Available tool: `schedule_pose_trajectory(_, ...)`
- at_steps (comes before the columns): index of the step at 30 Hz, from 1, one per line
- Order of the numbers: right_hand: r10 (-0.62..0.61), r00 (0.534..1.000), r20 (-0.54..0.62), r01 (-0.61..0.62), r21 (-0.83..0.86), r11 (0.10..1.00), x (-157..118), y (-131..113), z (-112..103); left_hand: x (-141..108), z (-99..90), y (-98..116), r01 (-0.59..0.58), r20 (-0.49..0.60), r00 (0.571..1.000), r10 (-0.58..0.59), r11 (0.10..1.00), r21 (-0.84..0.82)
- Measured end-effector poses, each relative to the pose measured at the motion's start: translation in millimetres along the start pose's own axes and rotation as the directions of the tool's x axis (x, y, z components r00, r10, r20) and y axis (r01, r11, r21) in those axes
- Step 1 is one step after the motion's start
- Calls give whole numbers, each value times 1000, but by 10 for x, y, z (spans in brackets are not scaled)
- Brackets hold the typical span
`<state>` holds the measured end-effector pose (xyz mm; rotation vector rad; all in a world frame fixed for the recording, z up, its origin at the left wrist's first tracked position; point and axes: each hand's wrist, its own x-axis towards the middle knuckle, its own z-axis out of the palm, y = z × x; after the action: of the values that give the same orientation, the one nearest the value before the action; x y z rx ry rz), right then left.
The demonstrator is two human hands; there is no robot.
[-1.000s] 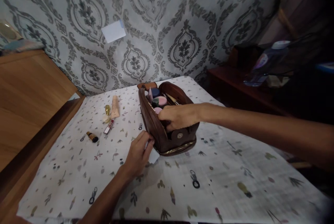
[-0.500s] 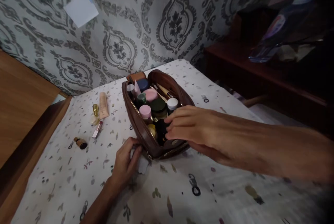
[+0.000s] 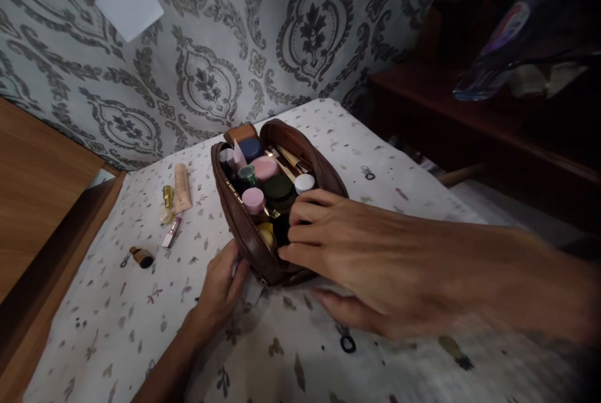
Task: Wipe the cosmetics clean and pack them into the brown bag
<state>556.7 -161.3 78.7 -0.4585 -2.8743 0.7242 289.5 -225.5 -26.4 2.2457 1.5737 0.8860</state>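
White paper (image 3: 130,5) on patterned wall (image 3: 256,21)

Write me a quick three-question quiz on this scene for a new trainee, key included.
1. True or false: the brown bag is zipped fully shut.
2. Which item lies outside the bag, on the patterned cloth?
A) the pink-lidded container
B) the white-capped container
C) the beige tube
3. Which hand has its fingers over the bag's opening, and which is low beside its outer wall?

Key:
1. False; it gapes open, with its contents showing.
2. C
3. The right hand is over the opening; the left hand is beside the wall.
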Motion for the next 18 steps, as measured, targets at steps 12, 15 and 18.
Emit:
schedule_pose_trajectory(12,1,998,69,9,-148,989,236,-91,25,26,-60,74,-46,28,999,46,999,16)
schedule_pose_trajectory(15,0,998,64,10,-156,988,246,-94,29,63,-79,68,-99,16,995,99,995,15)
schedule_pose_trajectory(18,-3,998,70,15,-173,985,262,-86,39,115,-98,64,-140,2,990,140,990,24)
